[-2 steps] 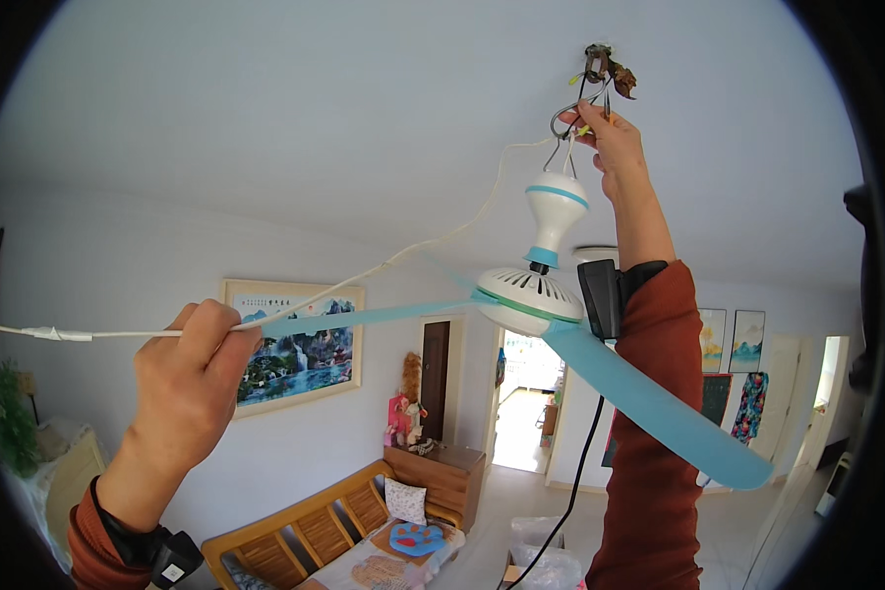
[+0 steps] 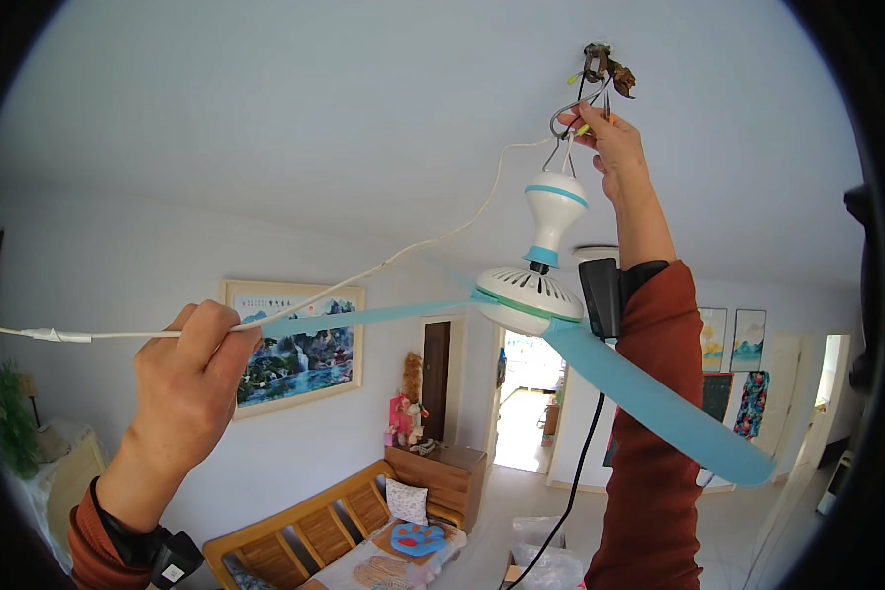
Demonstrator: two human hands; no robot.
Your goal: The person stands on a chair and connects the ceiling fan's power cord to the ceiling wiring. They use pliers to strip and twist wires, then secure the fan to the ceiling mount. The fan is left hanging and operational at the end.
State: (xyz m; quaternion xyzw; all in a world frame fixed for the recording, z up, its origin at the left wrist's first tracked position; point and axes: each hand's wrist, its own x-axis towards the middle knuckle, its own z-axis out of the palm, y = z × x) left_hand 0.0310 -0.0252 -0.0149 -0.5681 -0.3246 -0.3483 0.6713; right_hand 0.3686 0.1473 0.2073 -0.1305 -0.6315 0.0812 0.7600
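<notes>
My left hand (image 2: pixel 189 379) is curled into a fist around the white cord (image 2: pixel 433 243), with no gap I can see between fingers and palm. One pale blue fan blade (image 2: pixel 383 316) runs out to that fist; I can't tell whether its tip touches me. My right hand (image 2: pixel 610 143) is up near the ceiling, fingers bent in at the metal hook (image 2: pixel 557 118) and the thin wires beside it — whether they pinch the hook, a wire or both, I can't tell.

The fan (image 2: pixel 531 295) hangs tilted below that hand, its wire hanger (image 2: pixel 553 155) reaching up to the hook, and the hook sits below the rusty ceiling fitting (image 2: pixel 597 61). A second blade (image 2: pixel 659 403) slants down across my right sleeve (image 2: pixel 652 433).

The risk I'd weigh most is the hanger slipping off: if the hook isn't well seated, a knock could drop the fan. Pulling hard with my left hand could strain the cord at its upper end, or drag the fan sideways. The blades are another worry — my forearm could catch one and set everything swinging. And if those wires are live, bare fingers there could get a shock.
</notes>
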